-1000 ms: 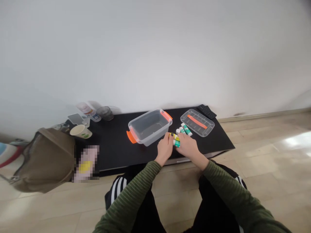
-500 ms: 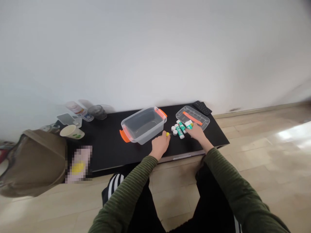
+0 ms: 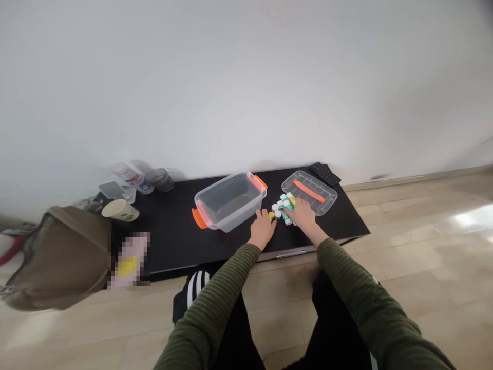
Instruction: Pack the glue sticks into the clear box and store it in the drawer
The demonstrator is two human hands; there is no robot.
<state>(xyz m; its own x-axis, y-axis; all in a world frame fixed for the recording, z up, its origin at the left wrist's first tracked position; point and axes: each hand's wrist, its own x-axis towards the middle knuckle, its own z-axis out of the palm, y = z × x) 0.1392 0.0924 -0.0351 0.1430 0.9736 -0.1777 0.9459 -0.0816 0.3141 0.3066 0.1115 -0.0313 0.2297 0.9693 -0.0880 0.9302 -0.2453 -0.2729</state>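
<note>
On the black tabletop (image 3: pixel 173 236), your left hand (image 3: pixel 262 229) lay nearer the small round yellow cap (image 3: pixel 271 215), your right hand (image 3: pixel 305 216) over green-and-white cylindrical sticks (image 3: pixel 287 219) pointing away from you; neither grip was discernible

Olive-green and close-fitting, my long left sleeve (image 3: pixel 215 303) and right sleeve (image 3: pixel 360 280) show fine ribbed bands circling the forearms, the cloth ending just short of my left hand (image 3: pixel 262 229) and right hand (image 3: pixel 306 216). Below, my black trousers (image 3: pixel 234 329) carry bold parallel white stripes (image 3: pixel 198 286) over the left knee, with a white sliver along the right leg (image 3: pixel 331 318).
</note>
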